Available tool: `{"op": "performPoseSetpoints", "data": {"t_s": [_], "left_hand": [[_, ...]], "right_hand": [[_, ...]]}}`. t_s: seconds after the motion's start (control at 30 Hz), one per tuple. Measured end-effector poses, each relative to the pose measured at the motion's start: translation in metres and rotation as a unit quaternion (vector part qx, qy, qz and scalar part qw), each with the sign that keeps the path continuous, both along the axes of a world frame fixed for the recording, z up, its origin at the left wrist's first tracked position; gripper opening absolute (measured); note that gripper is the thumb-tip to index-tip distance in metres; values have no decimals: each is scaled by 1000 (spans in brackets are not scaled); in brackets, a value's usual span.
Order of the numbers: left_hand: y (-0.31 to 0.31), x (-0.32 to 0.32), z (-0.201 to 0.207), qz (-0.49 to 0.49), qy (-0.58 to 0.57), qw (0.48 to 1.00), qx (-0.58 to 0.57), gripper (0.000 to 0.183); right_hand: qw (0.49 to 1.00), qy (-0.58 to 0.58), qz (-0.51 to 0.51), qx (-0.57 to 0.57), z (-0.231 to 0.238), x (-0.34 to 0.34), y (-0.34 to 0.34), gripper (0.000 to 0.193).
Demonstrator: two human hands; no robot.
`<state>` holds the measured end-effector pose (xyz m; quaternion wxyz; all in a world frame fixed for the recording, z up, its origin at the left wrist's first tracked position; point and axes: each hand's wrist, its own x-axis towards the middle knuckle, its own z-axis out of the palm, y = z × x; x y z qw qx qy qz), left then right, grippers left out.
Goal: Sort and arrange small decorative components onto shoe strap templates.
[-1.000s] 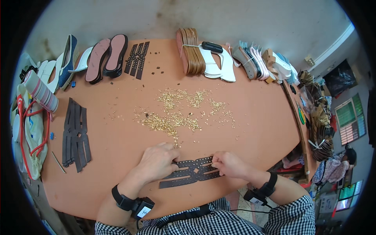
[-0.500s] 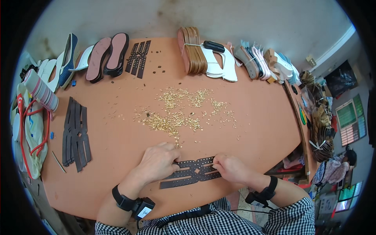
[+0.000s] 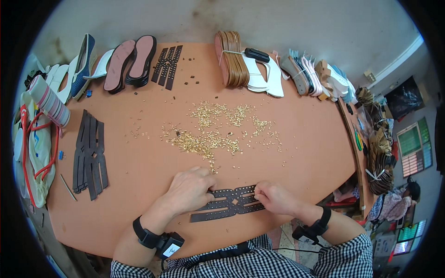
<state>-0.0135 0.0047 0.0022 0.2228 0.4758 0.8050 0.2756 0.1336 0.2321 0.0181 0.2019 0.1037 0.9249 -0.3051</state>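
I see the dark studded strap near the table's front edge, right hand pinching its right end, left hand curled over its left; I can't tell whether the left grips. If those left knuckles drift forward, I could scatter the loose gold studs.

The studded strap piece is showing dark brown with rows of pale dots. The metal fittings are presenting gold against the orange-tan tabletop. The sleeve is displaying a black-and-white check. The tapered cylinder is bearing pink, white and grey bands. The soles are showing pink, edged black.
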Motion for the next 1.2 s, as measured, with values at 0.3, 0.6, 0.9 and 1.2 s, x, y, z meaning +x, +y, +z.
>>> {"op": "performPoseSetpoints", "data": {"t_s": [0.3, 0.6, 0.9, 1.2], "left_hand": [[0, 0, -4, -5, 29, 1000, 12, 19], [-2, 0, -4, -9, 38, 999, -2, 21], [0, -1, -4, -18, 49, 998, -30, 22], [-1, -1, -1, -8, 10, 1000, -4, 15]], "right_hand": [[999, -18, -10, 28, 3, -3, -6, 8], [994, -102, -2, 48, 7, -18, -6, 11], [977, -81, -150, -132, 4, -22, 19, 17], [947, 213, -156, 186, -46, -54, 72, 16]]}}
